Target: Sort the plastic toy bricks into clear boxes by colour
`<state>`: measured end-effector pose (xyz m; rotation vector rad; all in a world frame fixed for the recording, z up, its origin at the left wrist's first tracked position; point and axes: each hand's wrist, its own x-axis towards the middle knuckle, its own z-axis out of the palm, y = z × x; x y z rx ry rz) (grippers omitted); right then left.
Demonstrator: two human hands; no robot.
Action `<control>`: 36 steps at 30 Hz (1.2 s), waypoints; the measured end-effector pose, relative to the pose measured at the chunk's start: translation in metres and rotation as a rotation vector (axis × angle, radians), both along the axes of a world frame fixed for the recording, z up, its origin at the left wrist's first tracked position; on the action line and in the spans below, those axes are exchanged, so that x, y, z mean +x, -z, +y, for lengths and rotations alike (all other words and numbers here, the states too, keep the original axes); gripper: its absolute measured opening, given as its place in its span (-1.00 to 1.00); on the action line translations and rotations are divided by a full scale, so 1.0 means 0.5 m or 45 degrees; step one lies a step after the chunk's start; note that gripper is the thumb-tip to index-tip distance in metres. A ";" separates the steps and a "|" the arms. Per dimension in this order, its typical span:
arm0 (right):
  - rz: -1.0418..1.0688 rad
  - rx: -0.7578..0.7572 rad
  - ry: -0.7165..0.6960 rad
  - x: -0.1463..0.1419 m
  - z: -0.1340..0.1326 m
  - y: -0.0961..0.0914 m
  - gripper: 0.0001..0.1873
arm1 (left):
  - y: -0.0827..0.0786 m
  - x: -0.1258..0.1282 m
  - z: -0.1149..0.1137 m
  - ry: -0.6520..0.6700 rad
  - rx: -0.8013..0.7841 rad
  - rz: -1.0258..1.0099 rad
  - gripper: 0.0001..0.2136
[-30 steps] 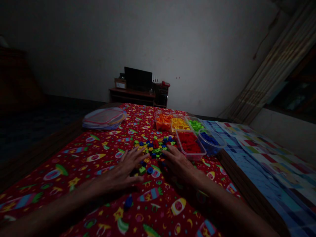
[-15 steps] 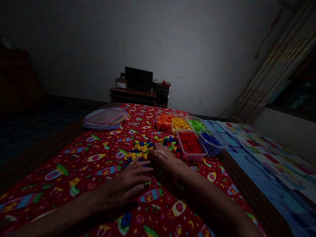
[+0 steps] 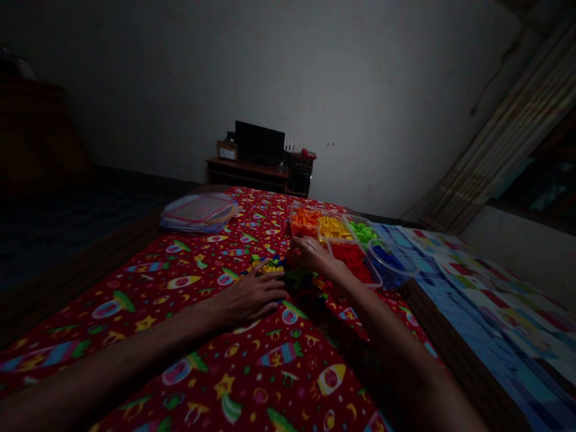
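Observation:
My left hand point(image 3: 254, 295) lies flat with its fingers spread, touching the near side of a pile of small yellow, blue and green plastic pieces point(image 3: 271, 265). Above the right part of this pile is my right hand point(image 3: 311, 253), raised, with its fingers curled down; anything between the fingertips is hidden. Close beside it stands a clear box of red pieces point(image 3: 353, 259). Behind are boxes of orange pieces point(image 3: 306, 219), yellow pieces point(image 3: 333, 228) and green pieces point(image 3: 362, 232). A round tub point(image 3: 407, 269) holds blue pieces.
A red patterned cloth point(image 3: 202, 360) covers the surface. Stacked clear lids point(image 3: 200, 211) lie at the far left. To the right runs a brown wooden edge point(image 3: 450, 336), with blue checked bedding point(image 3: 477, 324) beyond. A monitor point(image 3: 260, 143) stands by the wall.
My right hand has risen and moved away from me, toward the boxes. The left hand has shifted forward against the pile. The blue ring near me on the cloth is no longer seen.

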<state>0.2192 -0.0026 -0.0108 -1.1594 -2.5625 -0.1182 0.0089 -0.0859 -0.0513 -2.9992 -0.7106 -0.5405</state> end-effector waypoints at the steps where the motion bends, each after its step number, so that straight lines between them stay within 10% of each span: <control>1: -0.099 -0.009 0.011 -0.007 0.009 -0.011 -0.85 | -0.001 -0.003 0.019 -0.006 0.008 -0.014 -0.73; 13: -0.767 -0.136 -0.177 -0.118 0.068 -0.025 -0.78 | 0.025 -0.034 0.147 -0.385 -0.177 -0.612 -0.74; 19: -0.690 -0.103 -0.160 -0.094 0.072 -0.022 -0.71 | 0.026 -0.029 0.199 -0.631 -0.247 -0.648 -0.79; 29: -0.626 -0.153 -0.135 -0.079 0.083 -0.026 -0.76 | 0.009 -0.001 0.195 -0.426 0.031 -0.218 -0.89; 36: 0.073 -0.404 -0.111 -0.029 0.100 -0.027 -0.83 | 0.010 -0.012 0.209 -0.403 -0.023 -0.300 -0.80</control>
